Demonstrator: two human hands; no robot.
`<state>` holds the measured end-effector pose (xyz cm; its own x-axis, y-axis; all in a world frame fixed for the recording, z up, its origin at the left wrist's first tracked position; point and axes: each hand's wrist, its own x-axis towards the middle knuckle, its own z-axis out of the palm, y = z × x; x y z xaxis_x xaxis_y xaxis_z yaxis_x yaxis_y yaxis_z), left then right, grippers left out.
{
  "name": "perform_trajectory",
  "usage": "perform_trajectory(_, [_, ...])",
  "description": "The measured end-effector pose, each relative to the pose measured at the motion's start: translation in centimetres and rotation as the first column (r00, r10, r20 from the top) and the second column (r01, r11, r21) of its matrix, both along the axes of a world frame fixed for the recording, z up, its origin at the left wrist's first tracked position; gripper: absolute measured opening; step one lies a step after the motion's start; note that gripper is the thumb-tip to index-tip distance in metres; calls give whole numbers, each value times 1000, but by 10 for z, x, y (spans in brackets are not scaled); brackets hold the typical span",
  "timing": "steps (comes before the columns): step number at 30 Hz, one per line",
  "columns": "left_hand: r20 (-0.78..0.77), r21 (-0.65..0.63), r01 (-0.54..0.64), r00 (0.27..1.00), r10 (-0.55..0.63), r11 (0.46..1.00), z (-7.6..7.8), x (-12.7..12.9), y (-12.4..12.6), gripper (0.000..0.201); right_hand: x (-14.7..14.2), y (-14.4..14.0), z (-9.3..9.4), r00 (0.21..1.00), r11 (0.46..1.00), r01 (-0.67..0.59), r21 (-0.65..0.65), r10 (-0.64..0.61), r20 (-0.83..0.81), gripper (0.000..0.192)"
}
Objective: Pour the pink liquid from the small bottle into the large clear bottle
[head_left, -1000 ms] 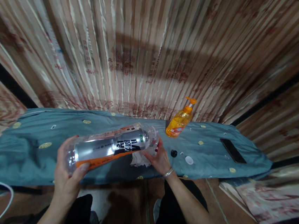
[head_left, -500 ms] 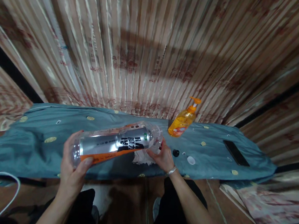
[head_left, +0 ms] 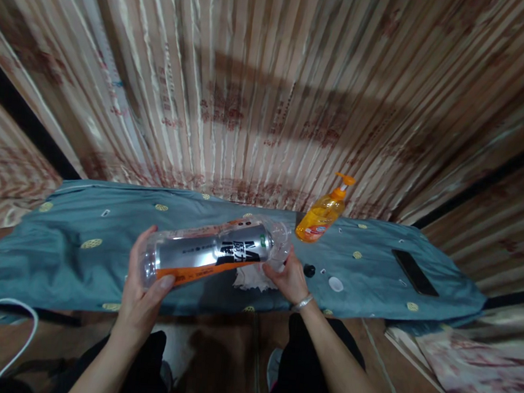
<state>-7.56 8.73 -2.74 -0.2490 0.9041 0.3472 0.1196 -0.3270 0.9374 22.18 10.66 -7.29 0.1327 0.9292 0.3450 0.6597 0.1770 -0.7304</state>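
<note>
A large clear plastic bottle (head_left: 210, 250) with a silver and orange label is held sideways above the cloth, tilted slightly up toward the right. Around its left end, my left hand (head_left: 143, 296) is closed, thumb in front. My right hand (head_left: 289, 276) grips the clear right end, and some of its fingers are hidden behind the plastic. Below the bottle, a crumpled white tissue (head_left: 254, 278) lies partly covered. Close to my right hand are a small black cap (head_left: 309, 269) and a white round disc (head_left: 336, 283).
A yellow pump bottle (head_left: 320, 217) stands at the back of the blue-green cloth (head_left: 74, 271). Farther right lies a black phone (head_left: 414, 273). A pleated patterned curtain (head_left: 253, 97) hangs behind, and a white cable (head_left: 29, 335) curves at lower left.
The plastic bottle and my left hand have shifted a little to the right. My right hand keeps its grip on the right end, nearly in the same place.
</note>
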Motion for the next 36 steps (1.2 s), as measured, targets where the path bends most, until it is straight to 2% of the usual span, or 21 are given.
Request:
perform_trajectory(3, [100,-71,76,993,-69,995,6,3,-6,102,-1,0,0,999,1000,-18,10,19,-40,68])
perform_trajectory(6, [68,-121,-11,998,19,993,18,10,-14,106,-2,1,-1,997,999,-31,15,32,-69,67])
perform_trajectory(9, [109,-159,-19,993,37,987,24,15,-19,100,-3,1,-2,997,1000,-28,14,29,-67,71])
perform_trajectory(16, [183,-155,23,983,6,988,18,12,-16,98,-4,0,0,997,1000,-8,3,8,-83,66])
perform_trajectory(23, [218,-137,29,976,1,990,15,11,-12,97,-3,-1,0,1000,1000,20,18,-20,-23,68])
perform_trajectory(28, [196,-131,35,981,-9,991,18,10,-12,93,-3,-1,-1,999,1000,0,31,1,-33,74])
perform_trajectory(36, [174,-112,9,985,11,994,23,8,-11,100,-3,-2,0,999,999,-15,30,16,-38,74])
